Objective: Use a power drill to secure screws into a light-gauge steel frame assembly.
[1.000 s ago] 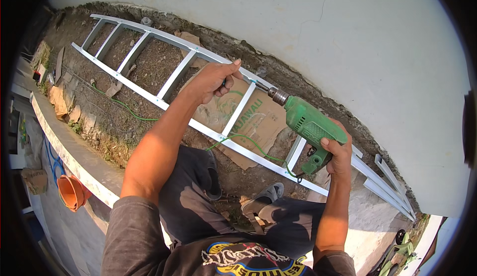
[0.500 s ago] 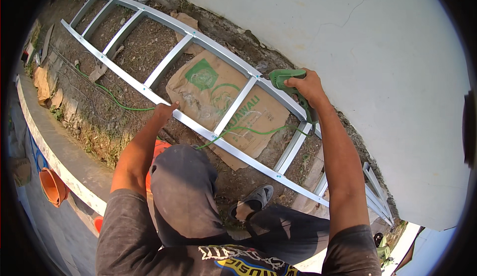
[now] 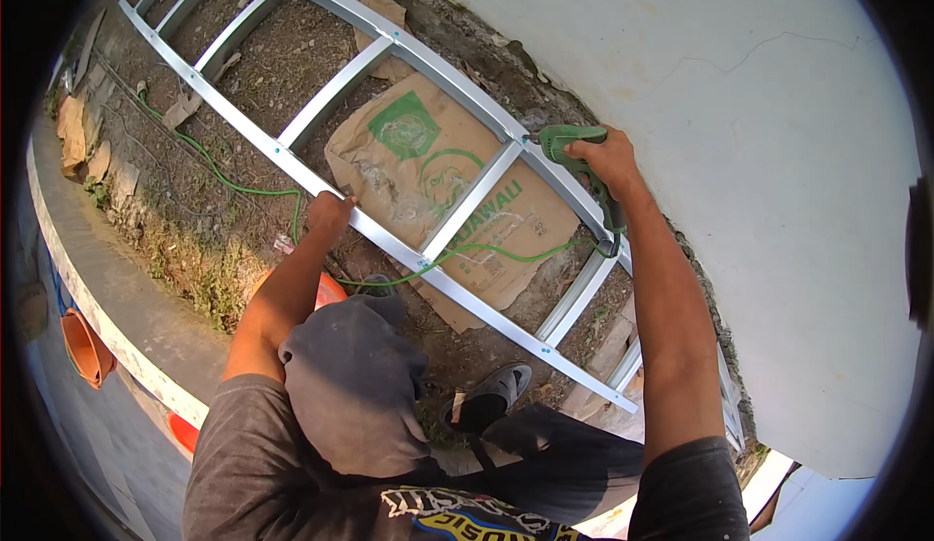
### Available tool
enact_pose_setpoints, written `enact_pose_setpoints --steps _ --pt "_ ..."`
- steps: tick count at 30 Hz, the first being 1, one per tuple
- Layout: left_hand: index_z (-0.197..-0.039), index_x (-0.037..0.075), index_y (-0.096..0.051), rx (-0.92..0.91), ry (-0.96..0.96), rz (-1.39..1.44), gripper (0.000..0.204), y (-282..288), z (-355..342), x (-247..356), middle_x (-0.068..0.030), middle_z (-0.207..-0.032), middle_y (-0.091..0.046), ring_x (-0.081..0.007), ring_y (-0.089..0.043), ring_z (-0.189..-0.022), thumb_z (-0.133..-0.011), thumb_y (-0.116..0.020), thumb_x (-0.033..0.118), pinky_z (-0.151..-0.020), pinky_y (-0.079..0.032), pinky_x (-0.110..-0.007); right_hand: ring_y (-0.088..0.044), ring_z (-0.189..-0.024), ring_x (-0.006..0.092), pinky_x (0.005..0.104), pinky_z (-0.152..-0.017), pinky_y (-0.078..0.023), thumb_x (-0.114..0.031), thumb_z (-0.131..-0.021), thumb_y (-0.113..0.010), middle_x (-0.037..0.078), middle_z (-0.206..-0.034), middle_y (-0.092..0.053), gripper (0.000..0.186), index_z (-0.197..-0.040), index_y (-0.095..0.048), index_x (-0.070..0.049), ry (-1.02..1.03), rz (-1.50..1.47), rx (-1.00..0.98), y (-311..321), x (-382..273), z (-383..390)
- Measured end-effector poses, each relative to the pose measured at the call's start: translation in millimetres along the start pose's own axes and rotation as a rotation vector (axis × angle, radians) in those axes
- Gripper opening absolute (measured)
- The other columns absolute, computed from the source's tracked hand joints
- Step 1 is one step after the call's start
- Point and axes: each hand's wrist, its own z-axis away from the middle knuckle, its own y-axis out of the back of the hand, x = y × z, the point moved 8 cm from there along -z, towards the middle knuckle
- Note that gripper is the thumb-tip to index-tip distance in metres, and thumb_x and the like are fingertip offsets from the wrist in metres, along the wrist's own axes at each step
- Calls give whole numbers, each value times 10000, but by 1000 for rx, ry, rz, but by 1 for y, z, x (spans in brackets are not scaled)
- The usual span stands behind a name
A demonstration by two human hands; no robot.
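Observation:
An aluminum ladder [image 3: 238, 110] with several rungs lies diagonally over the dirt. My left hand [image 3: 331, 212] is closed on its near rail, left of the middle. My right hand [image 3: 601, 162] grips a green power drill [image 3: 564, 135], held upright at the far rail beside a rung joint; the drill's tip is at that rail, though whether it touches cannot be told. Beneath the ladder lies a flattened brown paper sack [image 3: 379, 152] with green printing. The drill's green cord [image 3: 486, 247] runs over the sack and leftward across the dirt.
A pale cracked wall [image 3: 749, 152] borders the right. At left runs a concrete ledge [image 3: 136, 317], with an orange bucket [image 3: 83, 342] beyond it. More aluminum lengths [image 3: 730, 395] lie at lower right. My legs and shoe [image 3: 491, 395] are below the ladder.
My left hand has moved back from the far rail to grip the near rail. My right hand has raised and tilted the drill toward the far rail. The view has shifted.

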Motion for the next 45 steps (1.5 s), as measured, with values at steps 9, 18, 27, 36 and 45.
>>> enact_pose_setpoints --steps 9,18,27,36,45 --pt "-821 -78 -711 117 -69 40 455 6 -2 -5 -247 -794 -707 -372 -712 -760 -847 -783 371 -712 -524 -464 -654 -741 202 350 -665 -537 -205 -678 -811 126 -870 -704 407 -979 -697 43 -6 28 -19 -5 -3 -7" --pt "-1000 -50 -706 -48 -36 -9 498 -6 -2 -2 -262 -1028 -717 -387 -707 -984 -857 -764 424 -863 -542 -463 -619 -542 210 377 -496 -497 -203 -641 -776 133 -729 -676 332 -832 -706 59 -79 183 -199 -5 -20 -40" --pt "-843 -63 -724 -20 -40 24 484 5 10 13 -262 -891 -722 -379 -725 -858 -844 -776 419 -767 -546 -465 -583 -470 258 403 -474 -493 -180 -623 -737 176 -695 -652 316 -788 -697 86 44 330 -278 -18 -62 -71" --pt "-832 -42 -732 21 -83 -32 456 4 5 5 -240 -840 -722 -378 -724 -823 -843 -774 411 -767 -544 -462 -612 -556 277 407 -439 -485 -144 -614 -720 174 -736 -650 282 -776 -676 83 28 421 -276 -26 -90 -72" --pt "-862 -53 -729 56 -57 8 459 10 2 -10 -236 -824 -723 -369 -728 -805 -850 -771 404 -766 -551 -460 -628 -529 267 395 -468 -511 -197 -618 -743 168 -728 -672 311 -760 -684 73 48 452 -264 -28 -82 -68"
